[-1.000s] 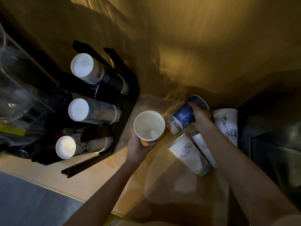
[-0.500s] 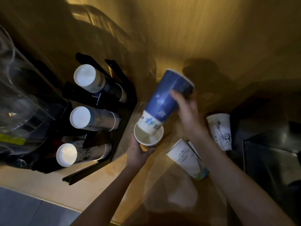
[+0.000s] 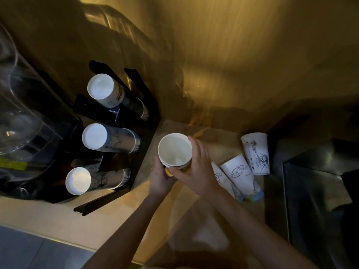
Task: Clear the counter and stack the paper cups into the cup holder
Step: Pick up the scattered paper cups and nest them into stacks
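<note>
We held the nested paper cup stack (image 3: 174, 150) in both hands. Left hand (image 3: 159, 178) was wrapped round its lower wall, gripping it from below. Right hand (image 3: 196, 171) lay against the stack's right side, fingers (image 3: 194, 144) reaching up past the rim, thumb across the front, steadying more than clamping.

Change since half a second ago: the blue cup our right hand was lowering, tilted, into the white cup was now fully seated. Only a white inner mouth showed from above; a dark band and a yellow patch peeked out below the rim. So one more loose cup was off the bench (image 3: 120, 216), and the right hand looked free to reach again.

The stack was held just right of the black cup holder (image 3: 149, 121), above the bench, not yet inserted. The holder carried three cup columns lying with their white bases toward us: top column (image 3: 101, 89), middle column (image 3: 95, 136), bottom column (image 3: 78, 180).

Three loose cups remained on the bench to the right: a statue-print cup (image 3: 256, 152) and a cloud-print cup (image 3: 240, 173) on their sides, and another cup (image 3: 221, 176) partly hidden beside the cloud one. A dark steel appliance (image 3: 314, 191) sat further right.

Our judgement: mid-task, gathering before loading.
</note>
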Demonstrator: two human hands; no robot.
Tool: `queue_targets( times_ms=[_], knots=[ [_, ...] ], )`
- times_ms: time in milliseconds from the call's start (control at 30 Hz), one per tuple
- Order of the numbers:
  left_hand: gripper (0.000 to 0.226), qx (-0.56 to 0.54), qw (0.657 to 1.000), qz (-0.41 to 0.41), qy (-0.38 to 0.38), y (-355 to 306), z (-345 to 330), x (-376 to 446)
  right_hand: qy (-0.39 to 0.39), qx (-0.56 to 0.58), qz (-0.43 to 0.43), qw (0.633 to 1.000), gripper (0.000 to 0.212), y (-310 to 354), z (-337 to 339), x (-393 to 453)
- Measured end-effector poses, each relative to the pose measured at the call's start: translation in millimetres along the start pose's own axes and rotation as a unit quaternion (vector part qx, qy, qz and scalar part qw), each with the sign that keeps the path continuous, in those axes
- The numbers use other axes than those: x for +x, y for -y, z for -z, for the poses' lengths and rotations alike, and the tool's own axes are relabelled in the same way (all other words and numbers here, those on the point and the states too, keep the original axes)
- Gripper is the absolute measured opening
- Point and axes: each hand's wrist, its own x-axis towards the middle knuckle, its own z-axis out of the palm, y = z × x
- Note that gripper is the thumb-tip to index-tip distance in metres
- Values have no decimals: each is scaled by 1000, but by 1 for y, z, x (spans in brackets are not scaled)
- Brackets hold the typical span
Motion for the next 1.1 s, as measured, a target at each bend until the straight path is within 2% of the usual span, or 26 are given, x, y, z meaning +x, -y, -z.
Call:
queue_targets(
  times_ms=[167, 400, 733, 867, 1000, 1100],
  knots=[
    [91, 5, 1000, 9, 6, 1, 1, -1, 39, 11, -37, 999, 101, -5, -2, -3],
    [100, -3, 1000, -2, 20, -13, 13, -3, 34, 61, -38, 997, 96, -1, -2, -2],
    [83, 33, 998, 17, -59, 3, 52, -26, 101, 53, 8, 993, 95, 23, -26, -8],
    [79, 24, 998, 30, -56, -2, 52, -25, 106, 22, 9, 994, 98, 25, -28, -7],
    [99, 21, 999, 39, -32, -7, 60, -28, 122, 12, -7, 992, 108, 27, -25, -8],
    [112, 70, 995, 23, -67, -17, 63, -40, 131, 4, -23, 991, 106, 24, -16, -10]
  ],
)
